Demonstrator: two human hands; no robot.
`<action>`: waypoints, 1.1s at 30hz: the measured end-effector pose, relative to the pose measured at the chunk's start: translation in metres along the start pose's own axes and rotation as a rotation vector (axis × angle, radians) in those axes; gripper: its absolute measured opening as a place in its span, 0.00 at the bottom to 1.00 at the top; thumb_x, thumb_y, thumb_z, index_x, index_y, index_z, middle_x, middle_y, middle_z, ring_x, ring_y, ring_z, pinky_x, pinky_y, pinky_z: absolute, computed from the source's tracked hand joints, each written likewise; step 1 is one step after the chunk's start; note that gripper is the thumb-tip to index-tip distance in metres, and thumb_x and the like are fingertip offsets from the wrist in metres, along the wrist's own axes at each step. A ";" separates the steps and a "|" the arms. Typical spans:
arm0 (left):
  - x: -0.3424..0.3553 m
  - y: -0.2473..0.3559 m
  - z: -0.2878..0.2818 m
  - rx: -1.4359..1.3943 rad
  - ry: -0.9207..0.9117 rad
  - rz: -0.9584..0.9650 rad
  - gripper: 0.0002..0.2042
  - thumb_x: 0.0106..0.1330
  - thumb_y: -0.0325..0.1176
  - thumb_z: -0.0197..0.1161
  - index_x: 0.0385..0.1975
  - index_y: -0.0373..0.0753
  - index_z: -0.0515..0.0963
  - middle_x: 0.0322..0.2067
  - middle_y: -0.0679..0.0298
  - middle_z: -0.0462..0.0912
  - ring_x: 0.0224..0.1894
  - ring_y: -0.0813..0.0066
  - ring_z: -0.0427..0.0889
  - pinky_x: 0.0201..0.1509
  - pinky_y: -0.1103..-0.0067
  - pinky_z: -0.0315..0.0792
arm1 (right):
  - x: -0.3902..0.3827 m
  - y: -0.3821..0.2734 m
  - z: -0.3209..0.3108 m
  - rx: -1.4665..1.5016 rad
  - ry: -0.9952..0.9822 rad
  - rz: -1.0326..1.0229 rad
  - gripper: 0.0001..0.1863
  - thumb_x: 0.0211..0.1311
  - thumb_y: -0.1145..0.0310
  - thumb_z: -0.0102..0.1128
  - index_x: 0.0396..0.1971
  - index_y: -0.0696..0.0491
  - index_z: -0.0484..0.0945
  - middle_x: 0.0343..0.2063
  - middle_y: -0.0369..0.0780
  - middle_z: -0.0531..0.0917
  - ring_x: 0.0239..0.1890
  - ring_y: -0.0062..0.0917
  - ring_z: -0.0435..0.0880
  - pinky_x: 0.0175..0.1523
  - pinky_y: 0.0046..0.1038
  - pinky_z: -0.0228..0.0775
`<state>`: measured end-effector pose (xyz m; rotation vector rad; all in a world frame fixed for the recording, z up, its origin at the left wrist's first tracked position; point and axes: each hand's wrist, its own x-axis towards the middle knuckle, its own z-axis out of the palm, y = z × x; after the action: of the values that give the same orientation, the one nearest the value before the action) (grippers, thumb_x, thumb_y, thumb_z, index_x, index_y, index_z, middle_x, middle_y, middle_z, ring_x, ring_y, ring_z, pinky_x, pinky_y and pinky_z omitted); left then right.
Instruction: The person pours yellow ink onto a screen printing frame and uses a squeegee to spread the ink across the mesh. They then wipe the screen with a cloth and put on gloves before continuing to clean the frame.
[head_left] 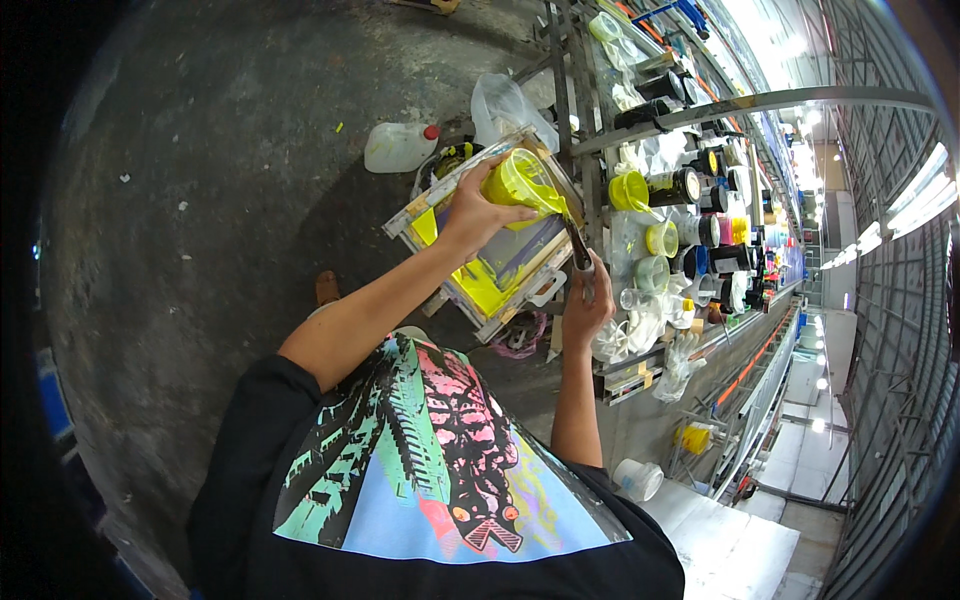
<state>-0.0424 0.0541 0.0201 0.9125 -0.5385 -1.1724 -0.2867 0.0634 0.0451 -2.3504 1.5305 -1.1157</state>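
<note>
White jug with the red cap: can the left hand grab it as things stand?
Probably not: the left hand is holding the yellow tub, though the jug on the floor looks uncovered.

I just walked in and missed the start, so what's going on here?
A person holds a translucent tub of yellow paint, apparently tilted, in the left hand above a rectangular frame. The right hand grips a dark spatula, its blade by the tub's lip. Bright yellow already covers parts of the frame's inside. More yellow tubs stand to the right; a white jug with a red cap is on the floor.
</note>
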 end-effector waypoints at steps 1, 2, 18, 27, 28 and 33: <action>0.000 -0.003 -0.002 0.039 0.018 0.002 0.43 0.46 0.19 0.82 0.67 0.39 0.69 0.59 0.61 0.77 0.59 0.71 0.79 0.61 0.76 0.79 | 0.001 -0.003 0.000 0.000 -0.029 0.020 0.24 0.59 0.86 0.61 0.56 0.54 0.81 0.50 0.45 0.86 0.50 0.38 0.86 0.51 0.32 0.79; 0.001 -0.005 -0.004 0.078 0.037 0.003 0.44 0.46 0.19 0.82 0.67 0.39 0.69 0.59 0.61 0.77 0.59 0.71 0.79 0.61 0.76 0.79 | 0.002 0.000 0.001 -0.009 -0.030 -0.005 0.24 0.60 0.86 0.61 0.56 0.54 0.81 0.49 0.45 0.86 0.50 0.37 0.86 0.51 0.32 0.79; 0.013 -0.111 -0.053 0.183 -0.167 -0.139 0.48 0.43 0.21 0.82 0.70 0.46 0.68 0.61 0.64 0.78 0.63 0.71 0.76 0.69 0.73 0.71 | 0.005 0.047 0.012 1.045 0.066 0.515 0.19 0.67 0.76 0.68 0.55 0.54 0.74 0.48 0.39 0.85 0.49 0.24 0.84 0.51 0.26 0.77; 0.013 -0.089 -0.026 0.366 -0.211 -0.013 0.45 0.46 0.23 0.82 0.69 0.52 0.70 0.63 0.66 0.77 0.64 0.71 0.75 0.69 0.72 0.71 | 0.013 0.028 0.009 1.066 0.067 0.583 0.20 0.67 0.76 0.68 0.56 0.54 0.74 0.44 0.37 0.85 0.38 0.15 0.84 0.41 0.22 0.76; 0.014 -0.089 -0.028 0.397 -0.188 0.008 0.44 0.47 0.23 0.81 0.69 0.52 0.71 0.63 0.66 0.77 0.63 0.71 0.76 0.69 0.72 0.71 | 0.014 0.030 0.008 1.049 0.059 0.575 0.20 0.67 0.76 0.68 0.56 0.54 0.74 0.44 0.37 0.85 0.39 0.16 0.84 0.42 0.22 0.75; 0.014 -0.096 -0.029 0.460 -0.121 0.147 0.44 0.43 0.26 0.83 0.67 0.50 0.72 0.62 0.61 0.78 0.64 0.63 0.77 0.69 0.70 0.70 | 0.016 0.035 0.004 1.031 0.071 0.592 0.19 0.67 0.76 0.68 0.56 0.55 0.74 0.44 0.38 0.85 0.45 0.19 0.83 0.49 0.24 0.74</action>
<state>-0.0673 0.0403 -0.0769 1.1727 -0.9836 -0.9894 -0.3069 0.0317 0.0341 -1.1057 1.1017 -1.3465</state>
